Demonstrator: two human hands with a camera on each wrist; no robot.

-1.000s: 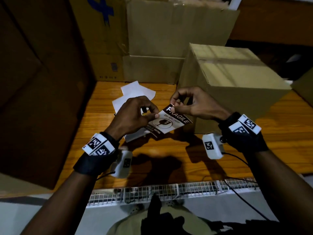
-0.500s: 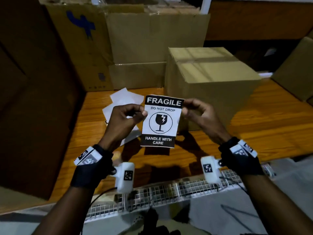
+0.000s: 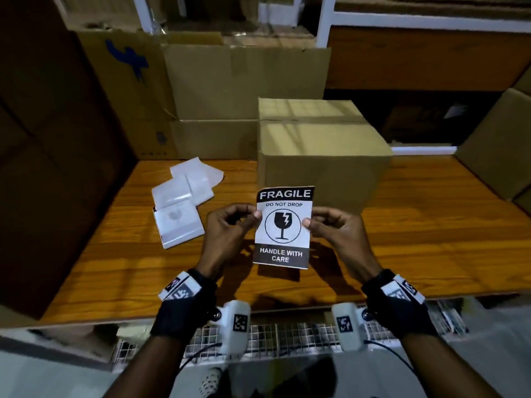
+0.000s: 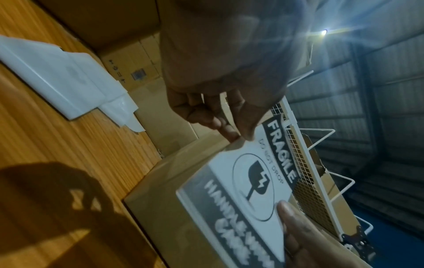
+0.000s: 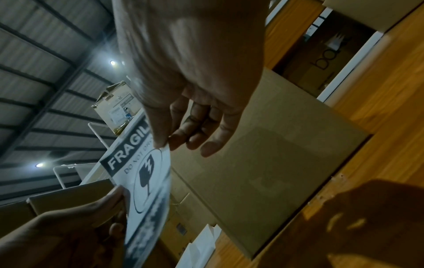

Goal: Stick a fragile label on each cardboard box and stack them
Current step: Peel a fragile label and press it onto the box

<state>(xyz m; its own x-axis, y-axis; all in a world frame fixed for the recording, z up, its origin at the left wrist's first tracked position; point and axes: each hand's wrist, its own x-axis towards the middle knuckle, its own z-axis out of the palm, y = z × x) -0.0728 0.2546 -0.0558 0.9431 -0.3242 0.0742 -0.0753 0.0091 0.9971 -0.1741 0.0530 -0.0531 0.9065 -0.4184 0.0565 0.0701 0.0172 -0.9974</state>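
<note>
1. The fragile label [image 3: 283, 226] is held upright in the air between both hands, printed face toward the person, just in front of the near wall of the sealed cardboard box [image 3: 321, 156]. Judging by that pose, it is being squared up before it goes onto the box.
2. The left hand [image 3: 227, 234] pinches the label's left edge between thumb and fingers [image 4: 226, 129]; the right hand [image 3: 336, 234] pinches the right edge the same way. Gripping only the side edges keeps the sheet flat and, presumably, keeps skin off any sticky back.
3. The label does not touch the box yet; the head view shows it hanging above the tabletop [image 3: 431, 239], clear of the wood.
4. The box stands toward the back of the tabletop with its plain near wall facing the person, which looks like the intended spot for the label. No label shows on it.
5. White backing sheets [image 3: 184, 208] lie loosely overlapped on the tabletop to the left, well apart from the box; they seem to be set aside out of the working path.
6. Larger cartons [image 3: 230, 96] stand behind. Stacking has not begun on the tabletop.
</note>
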